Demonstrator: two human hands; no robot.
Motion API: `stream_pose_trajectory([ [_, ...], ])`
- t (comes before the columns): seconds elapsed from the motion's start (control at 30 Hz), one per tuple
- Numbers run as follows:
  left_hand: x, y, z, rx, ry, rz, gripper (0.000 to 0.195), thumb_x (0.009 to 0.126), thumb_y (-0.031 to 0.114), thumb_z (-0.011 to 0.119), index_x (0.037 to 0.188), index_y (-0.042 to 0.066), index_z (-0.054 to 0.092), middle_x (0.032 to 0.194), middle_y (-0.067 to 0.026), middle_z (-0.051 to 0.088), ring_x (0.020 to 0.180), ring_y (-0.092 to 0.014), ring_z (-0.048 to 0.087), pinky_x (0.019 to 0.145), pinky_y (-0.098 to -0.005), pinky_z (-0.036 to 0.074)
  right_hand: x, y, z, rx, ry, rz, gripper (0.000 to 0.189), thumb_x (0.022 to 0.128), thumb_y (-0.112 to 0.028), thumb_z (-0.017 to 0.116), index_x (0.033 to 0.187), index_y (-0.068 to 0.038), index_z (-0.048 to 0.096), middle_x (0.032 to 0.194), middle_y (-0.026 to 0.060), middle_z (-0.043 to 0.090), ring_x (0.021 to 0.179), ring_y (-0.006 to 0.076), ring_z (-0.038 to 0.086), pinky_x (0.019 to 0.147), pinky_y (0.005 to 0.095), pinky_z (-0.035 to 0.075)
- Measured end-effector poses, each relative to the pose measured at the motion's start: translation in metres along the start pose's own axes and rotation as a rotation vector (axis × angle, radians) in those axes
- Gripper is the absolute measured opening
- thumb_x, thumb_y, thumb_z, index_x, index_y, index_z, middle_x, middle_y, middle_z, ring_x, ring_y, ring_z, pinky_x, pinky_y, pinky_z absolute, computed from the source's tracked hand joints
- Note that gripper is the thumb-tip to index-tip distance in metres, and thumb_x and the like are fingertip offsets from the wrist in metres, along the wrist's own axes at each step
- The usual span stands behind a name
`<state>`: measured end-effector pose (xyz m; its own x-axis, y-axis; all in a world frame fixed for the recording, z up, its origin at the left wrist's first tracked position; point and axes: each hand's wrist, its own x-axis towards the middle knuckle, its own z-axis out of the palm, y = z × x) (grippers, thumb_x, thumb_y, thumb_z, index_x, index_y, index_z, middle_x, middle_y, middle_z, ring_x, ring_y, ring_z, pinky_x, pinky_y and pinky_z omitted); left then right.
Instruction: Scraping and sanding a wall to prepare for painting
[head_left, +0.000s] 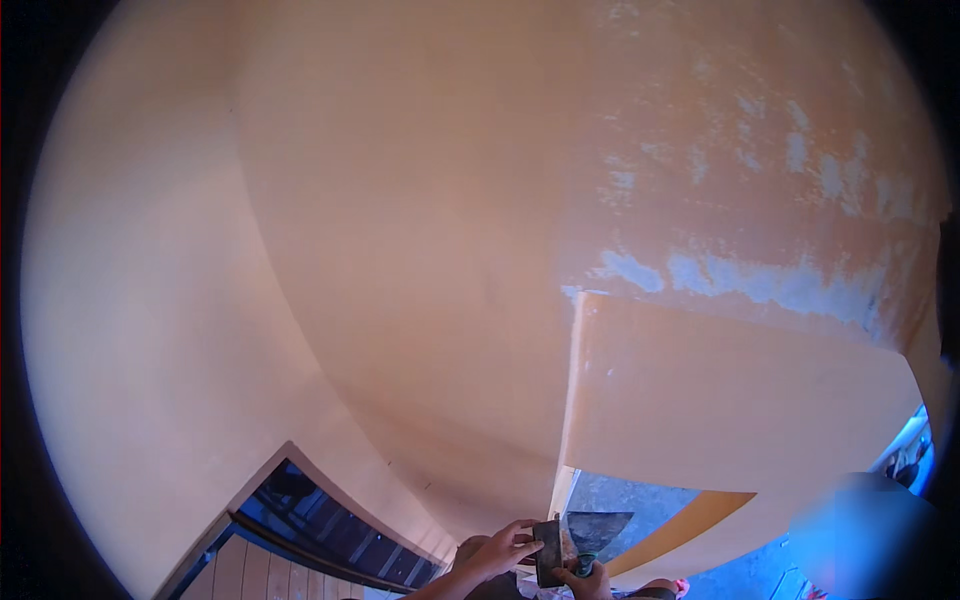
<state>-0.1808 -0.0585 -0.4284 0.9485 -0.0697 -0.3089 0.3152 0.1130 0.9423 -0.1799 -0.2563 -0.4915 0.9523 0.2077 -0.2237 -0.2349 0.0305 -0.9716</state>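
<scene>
My left hand holds a dark rectangular plate or block near the bottom of the view. In my right hand is a wide-bladed putty knife, its dark flared blade pointing up, away from me. The thumb side of my right hand also meets the lower part of the rectangular piece. Both hands are low in front of a smooth tan wall. White patches of filler or plaster mark the wall's upper right, above a recessed panel or opening with a pale vertical edge.
A dark-glazed window or door with a brown frame is at the lower left, beside vertical plank boards. Grey-blue floor shows beyond the wall's lower edge, beside an orange-brown strip. A blurred blue shape fills the lower right.
</scene>
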Motion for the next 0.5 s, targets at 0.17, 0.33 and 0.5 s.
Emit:
stream_pose_trajectory([
  [0.17,0.002,0.01,0.002,0.112,0.034,0.047,0.047,0.09,0.011,0.065,0.131,0.002,0.043,0.106,-0.013,0.063,0.101,-0.018,0.061,0.081,-0.031,0.056,0.01,0.025,0.001,0.158,0.009,-0.125,0.019,0.077,-0.002,0.077,0.083,-0.008,0.06,0.08,0.0034,0.064,0.072,0.0122,0.059,0.06,0.0269,0.05],
  [0.33,0.005,0.006,0.001,0.018,0.065,0.051,0.048,0.089,0.014,0.067,0.13,0.002,0.045,0.105,-0.0129,0.063,0.1,-0.018,0.061,0.081,-0.0298,0.054,0.004,-0.017,0.001,0.153,-0.06,-0.039,0.025,0.076,-0.012,0.081,0.095,-0.007,0.065,0.08,0.0015,0.065,0.073,0.0113,0.059,0.063,0.0279,0.049],
  [0.5,0.005,0.007,-0.001,0.105,0.092,0.105,0.05,0.088,0.014,0.068,0.13,0.002,0.045,0.104,-0.0127,0.063,0.1,-0.018,0.062,0.081,-0.0293,0.053,0.006,-0.008,-0.004,0.13,-0.093,-0.08,0.026,0.077,-0.014,0.08,0.098,-0.007,0.066,0.083,0.0026,0.067,0.076,0.0115,0.06,0.065,0.0287,0.05],
])
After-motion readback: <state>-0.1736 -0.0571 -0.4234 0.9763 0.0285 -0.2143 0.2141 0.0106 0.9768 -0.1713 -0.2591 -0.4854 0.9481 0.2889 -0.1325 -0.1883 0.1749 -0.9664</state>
